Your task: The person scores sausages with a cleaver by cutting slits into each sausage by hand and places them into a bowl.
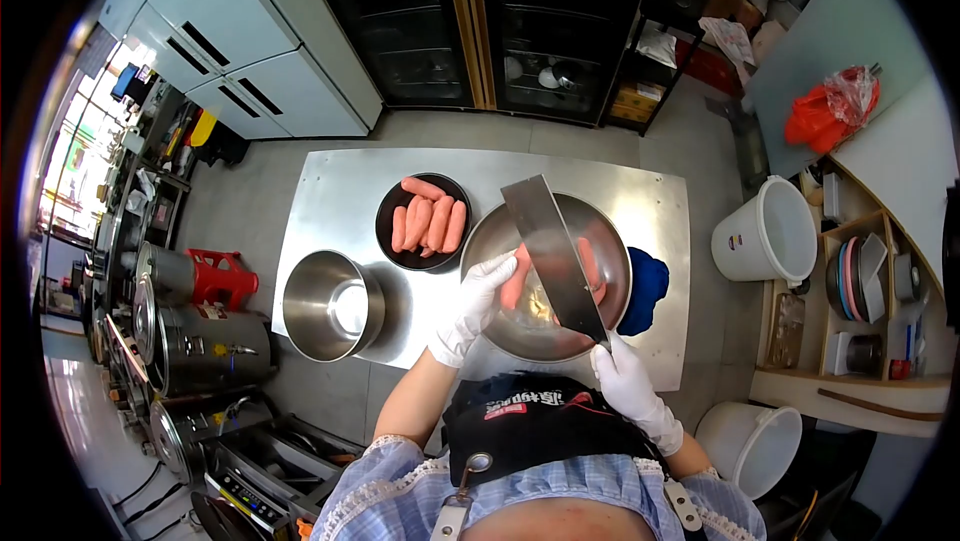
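Over a wide steel bowl point(480, 326), my gloved right hand point(630, 386) grips the handle end of a cleaver. The broad blade of the cleaver point(550, 251) slants up and left across the bowl. My gloved left hand point(475, 306) is at the bowl's left side, its fingers closed round the lower part of a pink sausage point(516, 279). Reddish pieces point(590, 266) show in the bowl to the right of the blade; the blade hides part of the inside. A black bowl point(385, 241) of several sausages point(430, 221) stands to the left.
A deep steel pot point(345, 306) stands at the left of the metal table point(330, 181). A dark blue cloth point(645, 291) lies right of the wide bowl. White buckets point(765, 231) stand beyond the table's right side, and large steel pots point(215, 346) beyond its left.
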### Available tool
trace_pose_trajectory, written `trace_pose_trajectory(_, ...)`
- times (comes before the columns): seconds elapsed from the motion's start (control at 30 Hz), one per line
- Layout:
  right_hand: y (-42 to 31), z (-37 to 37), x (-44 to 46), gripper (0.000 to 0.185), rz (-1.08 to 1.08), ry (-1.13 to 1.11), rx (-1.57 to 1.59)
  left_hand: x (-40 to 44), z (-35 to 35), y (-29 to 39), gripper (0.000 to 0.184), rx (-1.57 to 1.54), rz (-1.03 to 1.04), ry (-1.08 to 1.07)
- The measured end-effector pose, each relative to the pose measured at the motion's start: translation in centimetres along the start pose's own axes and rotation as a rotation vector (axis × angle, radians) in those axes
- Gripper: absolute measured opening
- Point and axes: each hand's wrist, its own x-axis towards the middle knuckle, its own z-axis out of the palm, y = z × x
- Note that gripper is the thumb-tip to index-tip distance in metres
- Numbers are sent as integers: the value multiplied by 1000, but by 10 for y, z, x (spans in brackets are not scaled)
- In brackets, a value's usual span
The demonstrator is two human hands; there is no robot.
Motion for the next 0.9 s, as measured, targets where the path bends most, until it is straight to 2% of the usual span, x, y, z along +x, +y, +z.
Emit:
trace_pose_trajectory(0.13,3,1,-4,27,-24,-36,-59,7,-22,-3,31,4,15,-152)
trace_pose_trajectory(0.17,3,2,-4,27,-25,-37,-59,11,-31,-6,32,-34,21,-261)
trace_pose_trajectory(0.23,1,3,-2,28,-50,-28,-96,3,-15,4,33,-72,28,-372)
trace_pose_trajectory(0.33,5,5,-3,28,-19,-42,-103,-23,25,26,36,-114,76,-133)
trace_pose_trajectory(0.4,7,7,-4,28,-33,-37,-103,-29,31,38,41,-53,-3,-184)
trace_pose_trajectory(0.63,16,9,-5,27,-61,-12,-80,-15,7,17,41,-129,-5,-168)
trace_pose_trajectory(0.73,14,8,-6,27,-47,-16,-89,-13,6,13,39,-127,-5,-76)
trace_pose_trajectory(0.8,14,10,-5,27,-54,-11,-89,-7,-1,8,37,-228,-66,-197)
trace_pose_trajectory(0.9,8,11,-3,24,-59,-13,-85,-4,-4,3,38,-262,-51,-226)
